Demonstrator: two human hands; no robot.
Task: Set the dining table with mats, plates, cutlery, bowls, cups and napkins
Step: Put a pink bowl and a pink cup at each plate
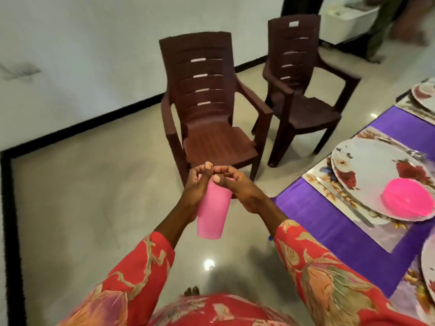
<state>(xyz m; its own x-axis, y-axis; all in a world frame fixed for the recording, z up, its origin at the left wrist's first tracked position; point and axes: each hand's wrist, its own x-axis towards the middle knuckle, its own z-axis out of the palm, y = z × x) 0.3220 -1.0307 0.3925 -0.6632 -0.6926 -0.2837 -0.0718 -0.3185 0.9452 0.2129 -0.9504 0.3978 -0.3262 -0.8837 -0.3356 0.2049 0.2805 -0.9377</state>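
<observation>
Open floor (82, 196) left; chairs (211, 114) ahead, laid table (329, 220) right

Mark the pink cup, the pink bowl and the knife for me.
pink cup (213, 215): head view, on its side wall below the hands.
pink bowl (408, 198): head view, on its upturned outer surface, on the plate.
knife (346, 202): head view, mid-blade, on the mat left of the plate.

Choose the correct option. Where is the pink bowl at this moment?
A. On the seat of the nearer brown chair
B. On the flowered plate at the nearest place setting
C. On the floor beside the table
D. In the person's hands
B: the pink bowl sits upside down on the flowered plate, while both hands hold only a pink cup.
</observation>
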